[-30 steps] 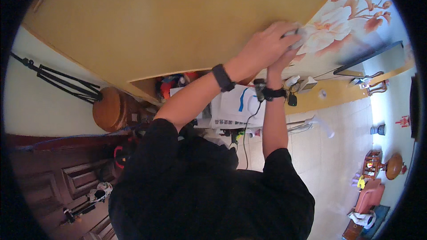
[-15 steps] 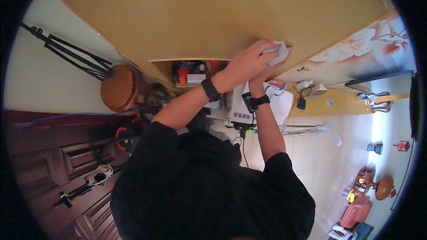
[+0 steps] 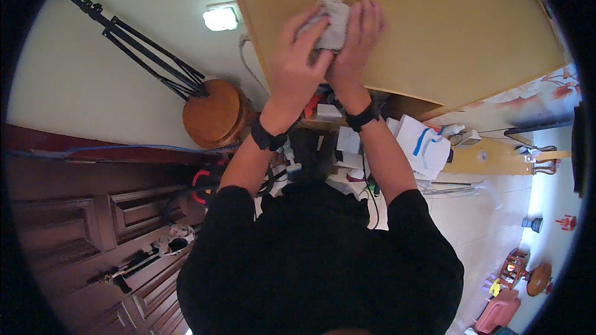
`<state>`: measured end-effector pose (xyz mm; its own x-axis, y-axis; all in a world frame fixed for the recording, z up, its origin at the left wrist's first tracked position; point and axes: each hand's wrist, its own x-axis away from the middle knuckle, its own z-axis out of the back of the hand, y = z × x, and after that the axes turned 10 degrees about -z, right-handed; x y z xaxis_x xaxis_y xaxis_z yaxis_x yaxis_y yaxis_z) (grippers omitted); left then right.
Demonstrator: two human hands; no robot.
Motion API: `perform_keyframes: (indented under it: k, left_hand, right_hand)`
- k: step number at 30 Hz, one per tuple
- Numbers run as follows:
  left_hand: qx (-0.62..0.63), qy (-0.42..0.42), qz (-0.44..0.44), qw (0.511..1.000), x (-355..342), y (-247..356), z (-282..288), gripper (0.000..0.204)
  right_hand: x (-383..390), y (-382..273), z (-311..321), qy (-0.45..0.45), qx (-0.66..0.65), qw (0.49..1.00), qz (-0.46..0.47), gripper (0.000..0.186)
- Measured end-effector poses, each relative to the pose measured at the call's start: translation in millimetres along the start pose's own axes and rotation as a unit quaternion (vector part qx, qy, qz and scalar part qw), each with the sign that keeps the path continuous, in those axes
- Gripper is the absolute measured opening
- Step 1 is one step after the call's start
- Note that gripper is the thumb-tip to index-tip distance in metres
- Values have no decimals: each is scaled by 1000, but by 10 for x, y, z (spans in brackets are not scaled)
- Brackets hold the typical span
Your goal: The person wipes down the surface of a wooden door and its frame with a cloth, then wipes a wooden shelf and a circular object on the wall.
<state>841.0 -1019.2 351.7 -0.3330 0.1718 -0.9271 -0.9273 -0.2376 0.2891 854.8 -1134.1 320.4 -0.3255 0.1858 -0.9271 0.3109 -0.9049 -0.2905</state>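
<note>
A crumpled whitish cloth (image 3: 336, 23) is held up in front of a large yellow-tan wooden panel (image 3: 434, 31). My left hand (image 3: 296, 58) grips its left side, with bent fingers over the front and the thumb below. My right hand (image 3: 355, 49) closes on the right side, its fingers pointing up along the cloth's edge. Both forearms reach upward, with dark bands on the wrists. Slight motion blur softens the fingers, and the side of the cloth facing the panel is hidden.
Below the panel, an open compartment (image 3: 410, 106) holds small items. A round wooden stool (image 3: 212, 113) with a black tripod (image 3: 155, 55) stands left, near a lit night light (image 3: 221, 19). A dark panelled door (image 3: 68, 229) is lower left. White packages (image 3: 422, 147) lie right of my right forearm.
Both hands and the cloth have moved up and left along the panel. My view has shifted too, bringing the night light into sight and showing more of the stool and tripod.
</note>
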Motion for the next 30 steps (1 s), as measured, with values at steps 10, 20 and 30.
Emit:
perform_keyframes:
  k: [10, 20, 30]
  left_hand:
    - [-98, -13, 170, 981, 812, -366, 327, 29]
    - [44, -121, 219, 967, 1397, -153, -531, 19]
    - [63, -188, 258, 946, 1345, 103, -809, 21]
  right_hand:
    - [737, -297, -133, -197, -30, 980, -21, 69]
    - [1436, 328, 683, -230, 56, 961, -143, 71]
    - [1441, 438, 839, -176, 78, 954, -230, 59]
